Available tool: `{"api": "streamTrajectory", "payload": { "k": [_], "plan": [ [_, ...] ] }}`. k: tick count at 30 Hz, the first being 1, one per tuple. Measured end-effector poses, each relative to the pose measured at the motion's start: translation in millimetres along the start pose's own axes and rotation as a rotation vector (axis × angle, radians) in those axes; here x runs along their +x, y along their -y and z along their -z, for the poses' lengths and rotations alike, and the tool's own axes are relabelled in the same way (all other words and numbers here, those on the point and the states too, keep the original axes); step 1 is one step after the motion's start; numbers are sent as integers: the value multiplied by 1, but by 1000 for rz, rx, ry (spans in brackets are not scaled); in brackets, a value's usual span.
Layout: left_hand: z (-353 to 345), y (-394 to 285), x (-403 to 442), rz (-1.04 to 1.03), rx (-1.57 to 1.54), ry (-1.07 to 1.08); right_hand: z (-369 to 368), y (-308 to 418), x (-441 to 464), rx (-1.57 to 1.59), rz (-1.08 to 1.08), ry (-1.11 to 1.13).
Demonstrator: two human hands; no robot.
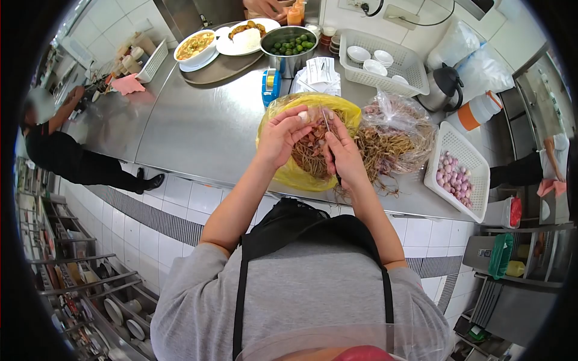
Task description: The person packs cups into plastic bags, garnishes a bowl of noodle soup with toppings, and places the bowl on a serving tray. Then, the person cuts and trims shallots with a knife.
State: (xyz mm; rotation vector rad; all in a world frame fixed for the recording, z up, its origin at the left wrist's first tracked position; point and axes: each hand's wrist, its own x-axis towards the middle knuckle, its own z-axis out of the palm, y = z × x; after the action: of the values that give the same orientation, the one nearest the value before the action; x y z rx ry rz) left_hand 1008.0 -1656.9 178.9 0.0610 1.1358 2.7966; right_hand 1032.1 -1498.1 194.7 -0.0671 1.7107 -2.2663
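My left hand [282,138] pinches a small pale shallot [304,115] between thumb and fingertips. In my right hand [347,157] is a small knife [326,122], its thin blade pointing up and away just right of the shallot. Both hands are over an open yellow plastic bag [282,175] that holds papery skins and dry stalks [310,157]. A clear plastic bag [415,129] of dry-stalked shallots lies close to the right. Beyond it, a white plastic basket [478,157] contains several pinkish-purple peeled shallots [453,177].
A steel pot [288,63] of green limes, a blue tape dispenser [271,88] and papers [319,72] stand behind the bag. A round tray [226,72] carries dishes. A basket of bowls [385,81] and a jug [442,87] are back right. People stand at both sides.
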Motion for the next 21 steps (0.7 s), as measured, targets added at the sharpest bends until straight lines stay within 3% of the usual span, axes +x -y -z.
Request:
{"api": "streamTrajectory", "payload": {
  "k": [7,15,21],
  "plan": [
    [-4,2,0,-22,110,-88,0,-1,-1,-108,-64,89],
    [-8,5,0,-99,248,-96,-12,2,-2,-60,30,153],
    [-3,8,1,-146,262,-31,-15,-2,-1,-46,57,72]
  ]
}}
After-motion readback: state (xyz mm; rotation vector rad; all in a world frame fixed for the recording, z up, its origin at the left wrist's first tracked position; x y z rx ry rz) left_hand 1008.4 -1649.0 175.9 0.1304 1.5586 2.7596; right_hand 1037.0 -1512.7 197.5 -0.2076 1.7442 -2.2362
